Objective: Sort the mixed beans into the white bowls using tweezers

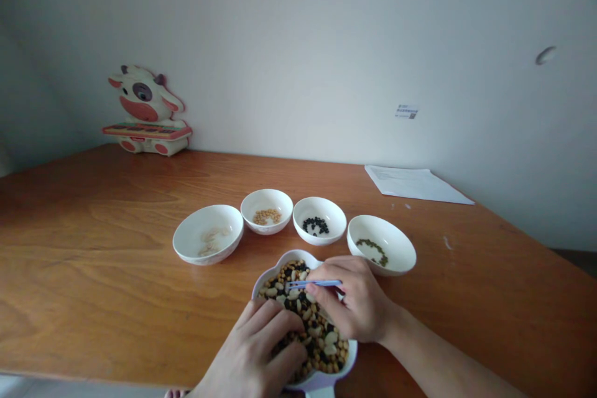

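A pair of light blue tweezers (321,284) is pinched in my right hand (357,298), with the tips pointing left over a mix of beans and peanuts. The mix fills a scalloped white and lilac dish (352,357) with a short handle at its near end. My left hand (261,348) rests over the near left side of this dish. Its fingers are bent and apart, their tips at the mix, and no held thing shows. Behind the dish stand white bowls: one with pale slivers (185,241), one with yellow beans (267,217), one with black beans (316,225), one with green beans (373,252).
A cow-shaped toy keyboard (147,112) stands at the back left of the wooden table (116,273), by the wall. White paper sheets (417,183) lie at the back right. A small printed sticker (407,112) is on the wall.
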